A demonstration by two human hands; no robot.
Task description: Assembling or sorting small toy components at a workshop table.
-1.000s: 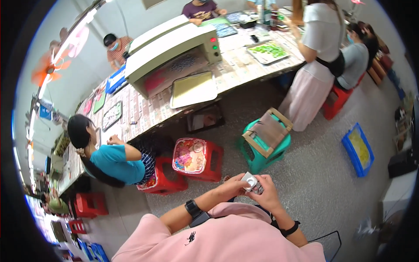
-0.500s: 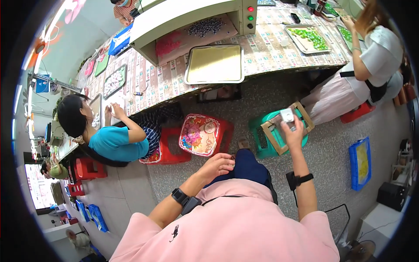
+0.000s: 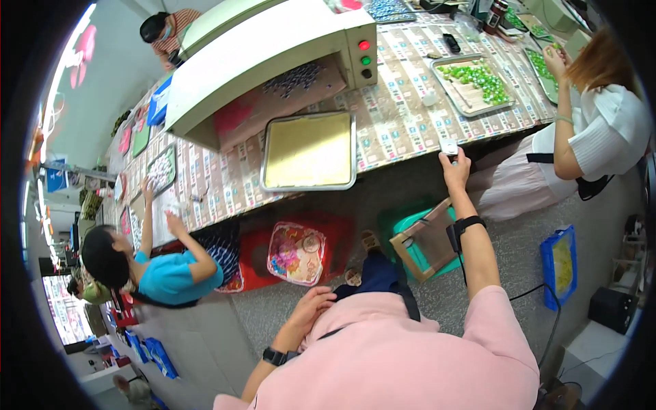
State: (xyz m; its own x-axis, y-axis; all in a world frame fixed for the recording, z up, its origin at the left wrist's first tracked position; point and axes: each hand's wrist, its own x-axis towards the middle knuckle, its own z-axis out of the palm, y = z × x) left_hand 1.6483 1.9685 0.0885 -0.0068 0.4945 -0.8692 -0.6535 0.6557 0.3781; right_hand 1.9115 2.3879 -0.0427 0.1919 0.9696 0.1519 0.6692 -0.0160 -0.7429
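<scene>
My right hand (image 3: 456,171) reaches out to the near edge of the table (image 3: 400,133), closed around a small white box-shaped object (image 3: 448,146). Its exact kind is too small to tell. Below that forearm, a wooden frame (image 3: 427,239) lies on a green plastic stool (image 3: 403,225). My left hand (image 3: 311,311) rests against my pink shirt at the waist, its fingers loosely extended and nothing visible in them. Ahead on the table lies a metal tray (image 3: 307,154) with a flat yellowish bottom.
A cream tunnel-shaped machine (image 3: 273,68) with coloured buttons stands behind the tray. Another tray (image 3: 471,109) holds green pieces. People sit or stand at the table: one in blue (image 3: 174,277), one in white (image 3: 608,130). Red stools (image 3: 256,253) and a blue crate (image 3: 559,266) stand around me.
I have moved closer to the table. My right hand has gone forward from above the green stool to the table edge with the white object. My left hand has drawn back to my waist.
</scene>
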